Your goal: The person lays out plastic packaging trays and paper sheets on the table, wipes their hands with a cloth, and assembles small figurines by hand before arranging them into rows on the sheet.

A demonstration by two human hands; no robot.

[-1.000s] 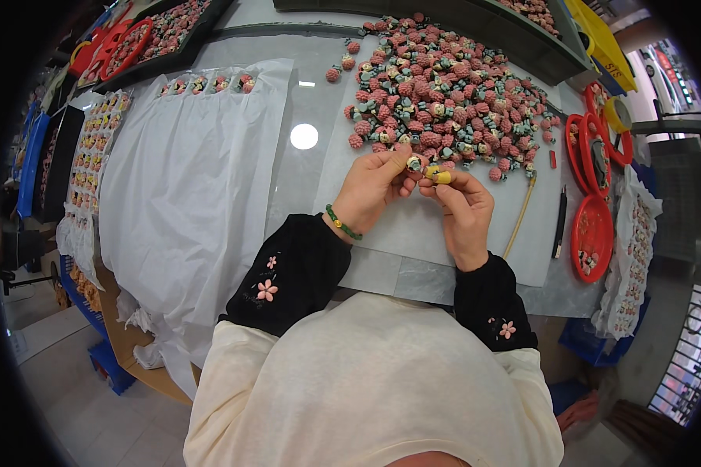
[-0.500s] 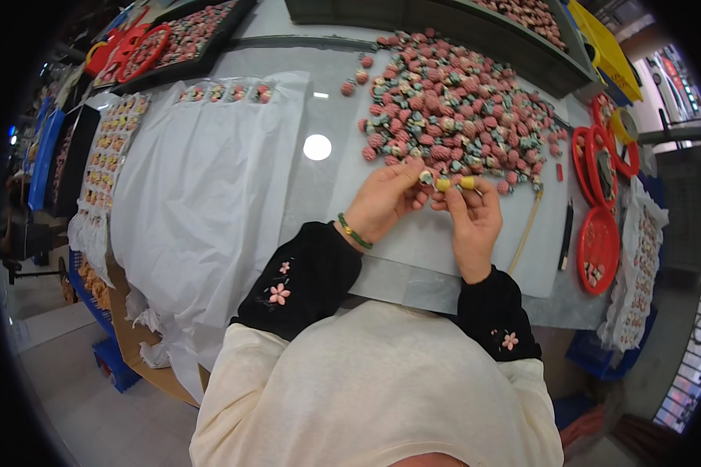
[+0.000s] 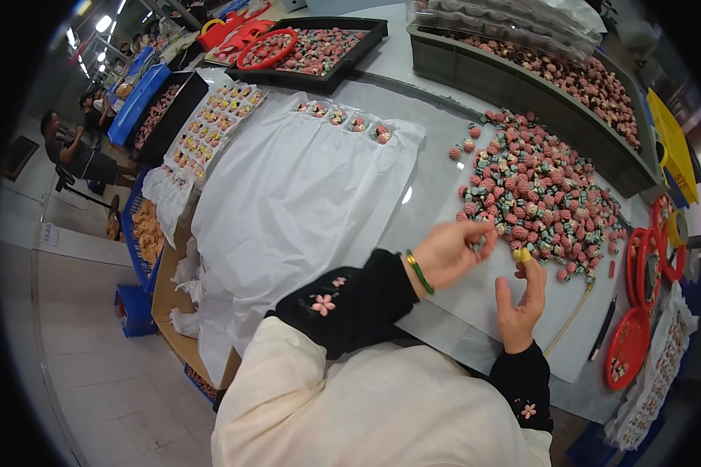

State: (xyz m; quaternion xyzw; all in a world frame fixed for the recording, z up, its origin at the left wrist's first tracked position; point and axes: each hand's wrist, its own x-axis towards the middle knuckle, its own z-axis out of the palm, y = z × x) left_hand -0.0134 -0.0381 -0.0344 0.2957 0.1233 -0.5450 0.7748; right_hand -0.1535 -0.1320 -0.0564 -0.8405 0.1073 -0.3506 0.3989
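Observation:
Small pink, bumpy figurines with pale and grey-green parts lie in a heap on a pale work sheet. At the heap's near left edge my left hand has its fingers curled together, slightly blurred. What sits between its fingertips, if anything, cannot be made out against the figurines. My right hand is just in front of the heap, thumb and fingers apart, nothing visible in it. Yellow finger covers sit on its fingertips.
A white sheet covers a tray on the left, with a row of figurines exposed at its far edge. Grey bin and black tray hold more. Red baskets, a black pen-like stick and a thin wooden stick are on the right.
The view has swung left, so the table appears farther right. My hands, close together around a small figurine before, have moved apart, and the right fingers have spread.

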